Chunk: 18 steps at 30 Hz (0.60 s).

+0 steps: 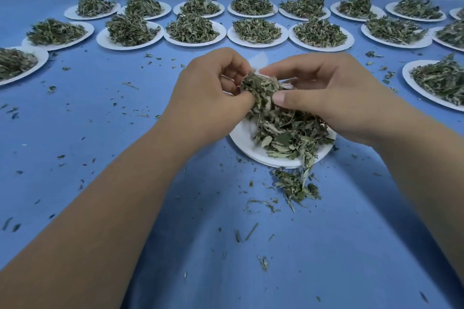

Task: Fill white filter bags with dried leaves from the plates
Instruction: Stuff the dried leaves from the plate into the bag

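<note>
A white paper plate (pixel 247 144) with a heap of dried green leaves (pixel 286 130) lies on the blue table at the centre. Above it, my left hand (pixel 208 95) and my right hand (pixel 326 93) meet around a clump of leaves (pixel 261 88). A thin white filter bag (pixel 259 60) shows as a pale flap between the fingers behind the clump; most of it is hidden. My left fingers curl round the bag's edge and the clump. My right thumb and fingers pinch the leaves from the other side.
Several white plates heaped with dried leaves stand in rows at the back (pixel 256 30), with more at the left edge (pixel 15 63) and right (pixel 437 80). A spill of leaves (pixel 296 188) lies in front of the centre plate. Crumbs dot the blue cloth (pixel 125 133).
</note>
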Motion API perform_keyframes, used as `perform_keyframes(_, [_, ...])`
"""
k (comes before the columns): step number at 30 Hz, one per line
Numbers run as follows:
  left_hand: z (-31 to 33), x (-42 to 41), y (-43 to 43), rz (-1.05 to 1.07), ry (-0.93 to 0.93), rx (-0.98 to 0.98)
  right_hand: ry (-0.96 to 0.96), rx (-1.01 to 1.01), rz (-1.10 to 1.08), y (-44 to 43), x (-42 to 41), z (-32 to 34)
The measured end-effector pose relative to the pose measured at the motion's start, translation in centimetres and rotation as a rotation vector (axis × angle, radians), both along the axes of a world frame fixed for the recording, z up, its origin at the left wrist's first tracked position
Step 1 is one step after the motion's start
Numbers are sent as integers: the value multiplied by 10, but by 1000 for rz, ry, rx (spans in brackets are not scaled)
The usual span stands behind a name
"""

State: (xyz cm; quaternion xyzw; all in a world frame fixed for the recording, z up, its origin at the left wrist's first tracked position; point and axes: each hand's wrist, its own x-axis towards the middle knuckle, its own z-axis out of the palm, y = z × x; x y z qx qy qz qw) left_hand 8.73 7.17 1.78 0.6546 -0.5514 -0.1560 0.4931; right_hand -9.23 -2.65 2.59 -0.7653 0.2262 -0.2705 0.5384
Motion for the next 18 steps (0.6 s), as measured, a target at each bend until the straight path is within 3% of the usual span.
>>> perform_keyframes(10, [5, -6, 4, -117, 61, -21, 39, -224, -38, 2, 5, -1])
perform_keyframes(18, [5, -9, 4, -104, 17, -70, 166, -405, -239, 0, 11, -3])
